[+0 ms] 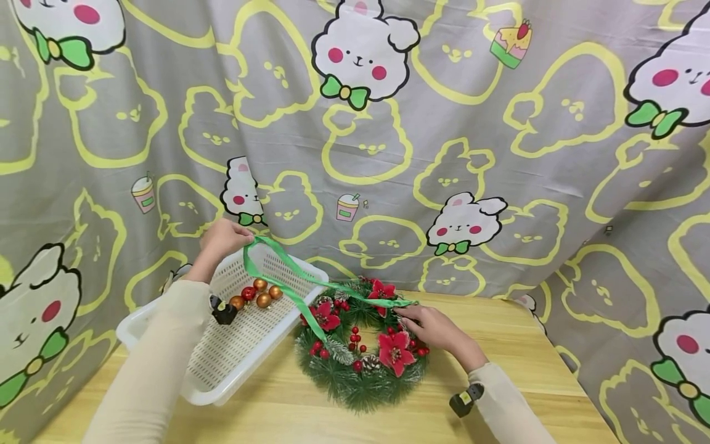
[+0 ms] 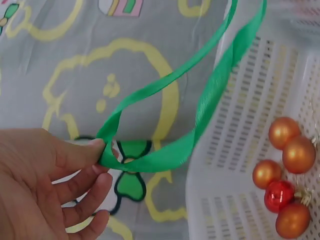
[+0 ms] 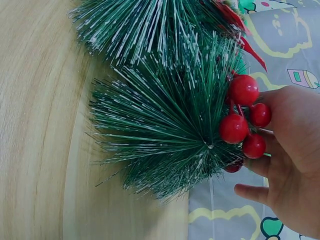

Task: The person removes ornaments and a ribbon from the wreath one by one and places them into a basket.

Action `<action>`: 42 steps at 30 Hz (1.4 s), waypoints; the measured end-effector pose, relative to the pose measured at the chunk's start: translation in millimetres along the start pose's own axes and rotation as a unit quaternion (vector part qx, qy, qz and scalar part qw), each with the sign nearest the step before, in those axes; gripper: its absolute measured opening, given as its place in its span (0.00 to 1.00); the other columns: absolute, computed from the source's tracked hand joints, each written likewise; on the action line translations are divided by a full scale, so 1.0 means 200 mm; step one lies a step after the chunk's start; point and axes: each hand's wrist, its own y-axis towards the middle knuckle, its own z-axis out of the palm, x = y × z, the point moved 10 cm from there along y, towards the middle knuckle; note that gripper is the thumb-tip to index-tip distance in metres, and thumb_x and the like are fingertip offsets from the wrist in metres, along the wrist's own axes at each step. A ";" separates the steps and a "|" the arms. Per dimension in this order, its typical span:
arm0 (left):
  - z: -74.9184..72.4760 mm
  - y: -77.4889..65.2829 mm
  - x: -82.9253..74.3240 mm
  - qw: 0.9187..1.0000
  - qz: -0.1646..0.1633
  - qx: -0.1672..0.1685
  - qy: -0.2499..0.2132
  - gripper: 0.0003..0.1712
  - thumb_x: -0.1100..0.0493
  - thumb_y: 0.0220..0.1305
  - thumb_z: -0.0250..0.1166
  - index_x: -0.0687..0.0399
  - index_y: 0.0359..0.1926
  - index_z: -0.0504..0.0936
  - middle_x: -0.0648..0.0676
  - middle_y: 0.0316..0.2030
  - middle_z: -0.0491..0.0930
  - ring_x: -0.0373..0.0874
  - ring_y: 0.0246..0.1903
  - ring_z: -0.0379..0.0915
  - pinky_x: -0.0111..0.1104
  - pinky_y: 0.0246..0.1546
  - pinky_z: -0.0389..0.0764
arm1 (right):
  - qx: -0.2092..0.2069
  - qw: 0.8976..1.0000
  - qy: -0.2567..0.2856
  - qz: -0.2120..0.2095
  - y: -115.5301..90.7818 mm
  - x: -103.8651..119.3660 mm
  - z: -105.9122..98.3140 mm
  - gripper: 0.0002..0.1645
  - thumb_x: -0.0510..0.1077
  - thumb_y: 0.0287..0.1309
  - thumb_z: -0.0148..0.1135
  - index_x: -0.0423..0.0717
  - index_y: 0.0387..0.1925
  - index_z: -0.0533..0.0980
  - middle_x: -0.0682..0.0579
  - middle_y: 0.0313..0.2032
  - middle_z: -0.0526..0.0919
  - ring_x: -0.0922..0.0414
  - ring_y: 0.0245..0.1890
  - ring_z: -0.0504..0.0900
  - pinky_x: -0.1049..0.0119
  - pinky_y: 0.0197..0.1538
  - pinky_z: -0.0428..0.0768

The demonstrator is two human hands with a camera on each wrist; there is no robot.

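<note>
My left hand (image 1: pixel 224 239) is raised above the white basket's far end, pinching a loop of green ribbon (image 2: pixel 172 159) between thumb and forefinger. The other left fingers are loosely bent. Two strands of the ribbon slope down to the Christmas wreath (image 1: pixel 355 388), which lies on the table with red poinsettias (image 1: pixel 395 353), pine cones and red berries (image 3: pixel 234 128). One strand reaches the wreath's left side; the other runs bunched to its far right. There my right hand (image 1: pixel 435 330) is at the wreath's edge, its fingertips hidden behind berries, so I cannot tell what they grip.
The white plastic basket (image 1: pixel 252 382) stands left of the wreath. Inside it are several orange baubles (image 1: pixel 263 300) and a red bauble (image 1: pixel 248 293). Light wooden table (image 1: pixel 499 394) extends right and in front. A patterned grey curtain (image 1: pixel 383 160) hangs behind the table.
</note>
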 end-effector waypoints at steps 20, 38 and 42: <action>0.26 -0.12 -1.03 0.958 0.202 0.057 -0.198 0.10 0.59 0.69 0.67 0.60 0.46 0.90 0.60 0.43 0.89 0.47 0.39 0.84 0.34 0.43 0.82 | -0.009 1.000 -0.004 -0.008 0.00 0.00 0.00 0.22 0.44 0.75 0.54 0.47 0.66 0.77 0.45 0.59 0.84 0.50 0.52 0.84 0.49 0.55 0.80; -0.21 0.00 -0.66 0.858 0.098 0.057 -0.501 0.07 0.58 0.72 0.64 0.48 0.41 0.90 0.39 0.32 0.87 0.31 0.34 0.81 0.31 0.57 0.78 | -0.002 1.000 0.007 -0.007 0.00 0.01 0.00 0.23 0.44 0.76 0.54 0.46 0.68 0.75 0.43 0.65 0.79 0.41 0.67 0.76 0.43 0.64 0.75; -0.28 0.00 -0.56 0.828 0.079 0.058 -0.553 0.11 0.60 0.71 0.64 0.43 0.33 0.90 0.42 0.29 0.87 0.32 0.31 0.81 0.23 0.46 0.76 | 0.000 1.000 0.011 -0.018 0.00 0.01 0.01 0.24 0.44 0.76 0.54 0.43 0.68 0.74 0.42 0.71 0.72 0.41 0.62 0.80 0.51 0.53 0.79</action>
